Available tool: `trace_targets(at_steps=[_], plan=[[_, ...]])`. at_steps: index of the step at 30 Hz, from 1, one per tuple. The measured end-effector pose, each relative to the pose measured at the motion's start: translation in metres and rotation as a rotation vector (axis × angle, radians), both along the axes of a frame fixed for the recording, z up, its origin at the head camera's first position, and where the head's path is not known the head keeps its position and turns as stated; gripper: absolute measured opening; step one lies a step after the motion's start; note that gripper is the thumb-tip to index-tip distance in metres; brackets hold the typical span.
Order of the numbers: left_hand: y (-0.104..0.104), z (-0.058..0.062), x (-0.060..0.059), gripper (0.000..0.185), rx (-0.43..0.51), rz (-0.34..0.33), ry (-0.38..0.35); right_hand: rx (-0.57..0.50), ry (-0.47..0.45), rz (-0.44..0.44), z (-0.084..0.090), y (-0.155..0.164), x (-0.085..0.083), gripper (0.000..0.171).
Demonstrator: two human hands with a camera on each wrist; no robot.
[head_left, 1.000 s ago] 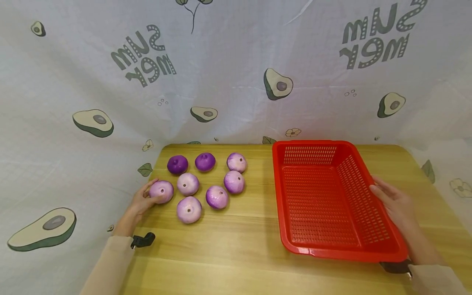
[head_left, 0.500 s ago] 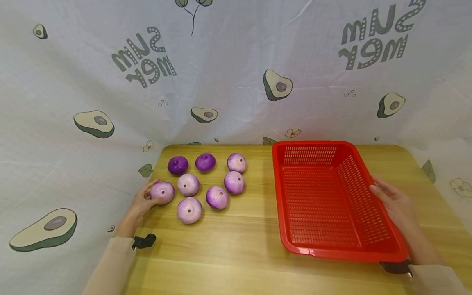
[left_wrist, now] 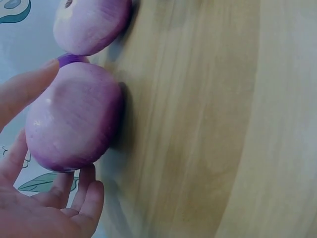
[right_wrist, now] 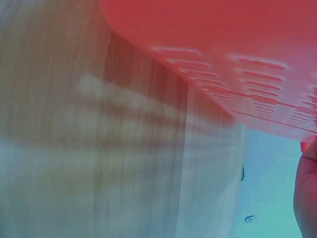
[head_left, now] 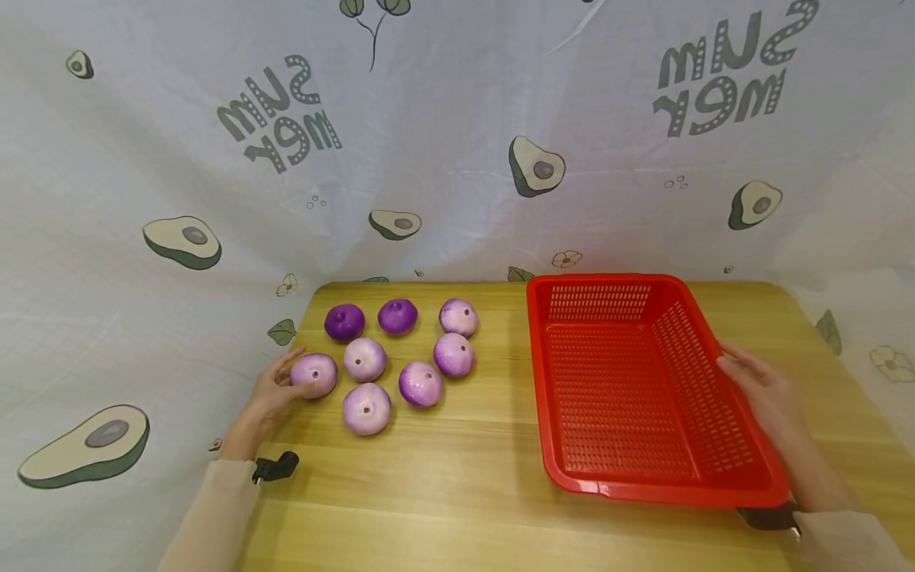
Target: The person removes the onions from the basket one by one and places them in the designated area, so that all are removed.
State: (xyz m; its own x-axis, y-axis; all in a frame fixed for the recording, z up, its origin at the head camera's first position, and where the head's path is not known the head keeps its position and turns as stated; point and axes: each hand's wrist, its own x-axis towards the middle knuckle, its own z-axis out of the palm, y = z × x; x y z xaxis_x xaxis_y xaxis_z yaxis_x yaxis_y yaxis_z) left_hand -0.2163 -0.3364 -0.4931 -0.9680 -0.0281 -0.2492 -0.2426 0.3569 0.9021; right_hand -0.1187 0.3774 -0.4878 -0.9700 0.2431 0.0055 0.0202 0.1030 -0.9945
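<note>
At the left end of the table, my left hand (head_left: pixel 272 391) holds a pale purple onion (head_left: pixel 314 375) between thumb and fingers. Seen from the left wrist, the thumb lies along one side of that onion (left_wrist: pixel 74 116) and the fingers curl at the opposite side. A large red plastic basket (head_left: pixel 541 397) with slotted walls stands at the right, nothing inside it. My right hand (head_left: pixel 772 401) grips its right rim, the thumb over the edge. The right wrist view shows the basket's slotted outer wall (right_wrist: pixel 257 74) and part of that hand (right_wrist: pixel 307 193).
Several more onions sit close to the held one: two dark purple onions behind, such as the one at the back left (head_left: pixel 345 322), and paler ones (head_left: pixel 367 409) beside and in front. The wooden table (head_left: pixel 443 492) ends at a cloth backdrop (head_left: pixel 457 119) printed with avocados.
</note>
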Motion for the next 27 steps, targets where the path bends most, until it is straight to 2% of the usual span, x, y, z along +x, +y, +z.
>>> trace_targets(at_steps=[3, 7, 10, 12, 15, 18, 20, 24, 27], plan=[[-0.001, 0.005, -0.001, 0.086, 0.002, -0.007, -0.011, -0.034, -0.011, 0.019, 0.000, 0.002, 0.000, 0.033], [-0.001, 0.012, -0.002, 0.085, 0.046, -0.017, -0.003, -0.315, 0.031, 0.149, -0.002, 0.005, -0.001, 0.035], [0.000, 0.017, -0.003, 0.085, 0.085, -0.029, 0.019, -0.433, 0.064, 0.250, -0.005, 0.009, -0.002, 0.040], [0.000, 0.021, -0.005, 0.086, 0.101, -0.044, 0.037, -0.457, 0.085, 0.294, -0.007, 0.015, -0.004, 0.042], [0.001, 0.028, -0.007, 0.085, 0.101, -0.070, 0.077, -0.407, 0.132, 0.310, -0.010, 0.026, -0.006, 0.043], [0.002, 0.035, -0.009, 0.084, 0.062, -0.091, 0.131, -0.298, 0.169, 0.273, -0.010, 0.039, -0.008, 0.042], [0.002, 0.040, -0.011, 0.082, 0.014, -0.106, 0.175, -0.150, 0.172, 0.222, -0.005, 0.048, -0.010, 0.040], [0.005, 0.051, -0.017, 0.080, -0.088, -0.143, 0.256, 0.278, 0.120, 0.071, 0.018, 0.058, -0.014, 0.038], [0.009, 0.059, -0.022, 0.078, -0.143, -0.160, 0.302, 0.526, 0.077, -0.025, 0.043, 0.055, -0.018, 0.043]])
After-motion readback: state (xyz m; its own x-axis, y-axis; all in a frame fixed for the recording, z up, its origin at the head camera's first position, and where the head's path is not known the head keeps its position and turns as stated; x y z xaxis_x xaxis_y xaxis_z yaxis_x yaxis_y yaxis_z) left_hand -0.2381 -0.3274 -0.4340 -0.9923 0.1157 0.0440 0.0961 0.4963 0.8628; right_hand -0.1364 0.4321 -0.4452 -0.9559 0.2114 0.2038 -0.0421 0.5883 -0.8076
